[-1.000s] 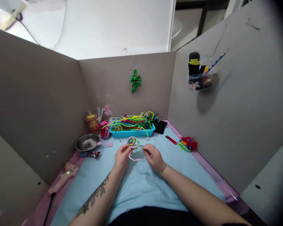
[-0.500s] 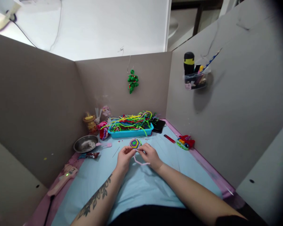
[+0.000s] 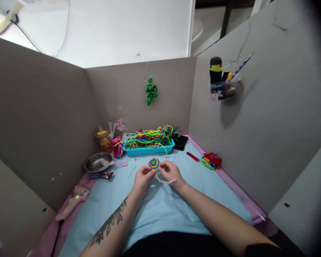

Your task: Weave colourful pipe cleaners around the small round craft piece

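Observation:
A small hexagonal chenille-stem piece [image 3: 153, 163] is ringed in yellow, purple and blue around a green centre. My left hand [image 3: 142, 178] pinches its lower left side, fingers closed. On the lower right, my right hand [image 3: 171, 172] is closed with its fingertips against the piece's edge. From between my hands a pale pink chenille stem [image 3: 164, 182] hangs in a bent curve, its free end near my right wrist. Fingers hide the lower edge of the piece. Left of my left hand, a thin dark rod [image 3: 132, 171] lies on the blue cloth [image 3: 160, 210].
Behind the hands stands a blue tray [image 3: 149, 151] heaped with coloured chenille stems. To the left are a metal bowl [image 3: 92, 166], a wrapper [image 3: 105, 175] and a pink glue gun [image 3: 73, 205]. On the right lie a red cutter [image 3: 192, 156] and a colourful chenille figure [image 3: 211, 161]. Grey panels enclose three sides.
My right hand has moved in from the right to the piece; the slim metal tool seen at its fingers no longer shows. The pink stem's end has swung right and up.

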Tool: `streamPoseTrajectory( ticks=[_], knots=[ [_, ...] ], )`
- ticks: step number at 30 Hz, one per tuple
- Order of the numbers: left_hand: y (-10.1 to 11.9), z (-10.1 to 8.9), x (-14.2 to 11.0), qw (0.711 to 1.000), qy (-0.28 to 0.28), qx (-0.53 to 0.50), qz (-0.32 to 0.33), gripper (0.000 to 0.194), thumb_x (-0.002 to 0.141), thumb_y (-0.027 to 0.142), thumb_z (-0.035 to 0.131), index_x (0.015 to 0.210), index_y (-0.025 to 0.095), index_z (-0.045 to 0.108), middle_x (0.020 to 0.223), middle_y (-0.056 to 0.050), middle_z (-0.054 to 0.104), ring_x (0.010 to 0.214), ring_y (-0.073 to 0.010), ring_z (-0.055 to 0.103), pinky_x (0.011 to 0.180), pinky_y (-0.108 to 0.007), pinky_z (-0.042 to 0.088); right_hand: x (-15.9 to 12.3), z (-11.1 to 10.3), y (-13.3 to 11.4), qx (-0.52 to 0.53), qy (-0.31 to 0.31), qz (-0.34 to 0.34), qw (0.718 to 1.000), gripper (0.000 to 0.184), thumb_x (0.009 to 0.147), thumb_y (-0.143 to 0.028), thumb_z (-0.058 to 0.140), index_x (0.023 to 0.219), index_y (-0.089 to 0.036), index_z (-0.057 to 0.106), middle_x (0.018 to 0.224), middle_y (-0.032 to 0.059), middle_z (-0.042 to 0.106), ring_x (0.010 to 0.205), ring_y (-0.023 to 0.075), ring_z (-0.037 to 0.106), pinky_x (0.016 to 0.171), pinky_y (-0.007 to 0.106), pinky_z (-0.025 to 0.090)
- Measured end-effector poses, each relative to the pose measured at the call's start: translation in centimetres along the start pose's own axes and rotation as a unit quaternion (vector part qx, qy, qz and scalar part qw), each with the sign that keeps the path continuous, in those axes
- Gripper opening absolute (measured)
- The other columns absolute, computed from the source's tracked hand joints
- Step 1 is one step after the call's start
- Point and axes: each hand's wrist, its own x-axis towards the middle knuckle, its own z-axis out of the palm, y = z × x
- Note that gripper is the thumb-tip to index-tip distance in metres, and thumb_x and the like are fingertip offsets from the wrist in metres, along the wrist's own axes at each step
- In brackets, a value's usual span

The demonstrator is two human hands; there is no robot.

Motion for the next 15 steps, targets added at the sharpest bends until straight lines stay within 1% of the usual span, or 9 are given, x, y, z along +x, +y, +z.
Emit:
streamPoseTrajectory(
  ticks=[3,6,11,15],
  knots=[
    [0.07,0.04,-0.06,1.000,0.000,0.011,0.002,0.031,0.054,0.028,0.080,0.067,0.015,0.055,0.051,0.005,0.057,0.045,-0.0076,0.050,0.046,-0.019,0.034,-0.06,0.02,-0.29,0.037,-0.004,0.025,0.999,0.004,0.074,-0.022,0.060,0.073,-0.018,0.059,0.067,-0.0008,0.060,0.054,0.0118,0.051,0.051,0.023,0.042],
    [0.21,0.12,-0.15,1.000,0.004,0.022,0.008,0.031,0.055,0.028,0.079,0.067,0.016,0.054,0.051,0.006,0.054,0.042,-0.0056,0.045,0.044,-0.018,0.032,-0.09,-0.09,-0.55,0.042,-0.008,0.017,0.999,0.003,0.074,-0.021,0.061,0.073,-0.017,0.062,0.071,0.0012,0.062,0.058,0.0127,0.052,0.055,0.024,0.043],
    [0.33,0.17,-0.22,0.999,0.007,0.037,0.017,0.030,0.056,0.028,0.079,0.066,0.016,0.053,0.049,0.007,0.051,0.040,-0.0040,0.038,0.040,-0.018,0.025,-0.09,-0.22,-0.82,0.021,0.015,0.010,1.000,0.002,0.073,-0.019,0.064,0.074,-0.018,0.063,0.075,0.0022,0.060,0.064,0.0144,0.052,0.059,0.026,0.043],
    [0.32,0.12,-0.20,0.999,0.007,0.041,0.018,0.030,0.057,0.028,0.078,0.066,0.016,0.053,0.049,0.007,0.050,0.040,-0.0041,0.037,0.040,-0.018,0.024,-0.07,-0.18,-0.90,0.035,0.021,0.003,0.999,0.002,0.073,-0.019,0.064,0.075,-0.018,0.065,0.079,0.0036,0.060,0.067,0.0154,0.054,0.060,0.027,0.044]
  ],
)
